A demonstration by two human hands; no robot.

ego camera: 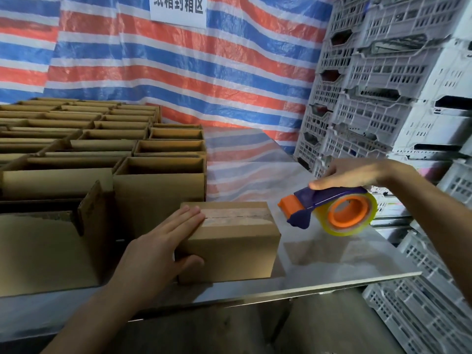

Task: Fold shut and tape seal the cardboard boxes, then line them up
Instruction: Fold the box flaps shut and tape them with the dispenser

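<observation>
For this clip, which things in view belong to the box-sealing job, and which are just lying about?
Part of the job:
taped box, under the left hand
tape dispenser, gripped by the right hand
open boxes on the left, not yet sealed

Just there:
plastic crates
striped tarp
paper sign

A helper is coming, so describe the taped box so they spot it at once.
On the steel table, right of the block of open cartons, one small cardboard box sits under the left hand. Only it has flaps shut and taped along the seam.
</observation>
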